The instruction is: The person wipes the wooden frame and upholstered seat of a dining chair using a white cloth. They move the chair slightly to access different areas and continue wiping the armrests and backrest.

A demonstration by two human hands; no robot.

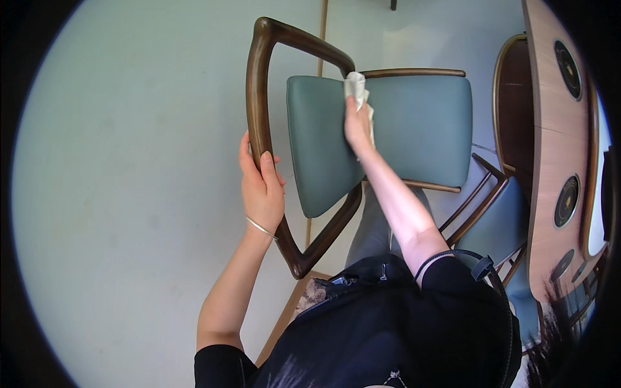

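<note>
A chair with a dark wooden frame (260, 87) stands before me, its backrest pad (318, 145) and seat (419, 126) covered in smooth blue-green upholstery. My left hand (264, 186), with a thin bangle at the wrist, is closed around the top rail of the frame. Between the backrest pad and the seat, my right hand (358, 126) holds a crumpled white cloth (356, 86). The cloth lies along the joint of pad and seat, near the far side of the frame. Part of the cloth is hidden under my right hand.
On the right is a wooden table (553, 145) with round dark inserts (567, 200). Another blue-seated chair (495, 228) stands beside it, close to my right elbow. A brown oval chair back (516, 104) is near the table's edge. A pale wall (131, 169) rises at the left.
</note>
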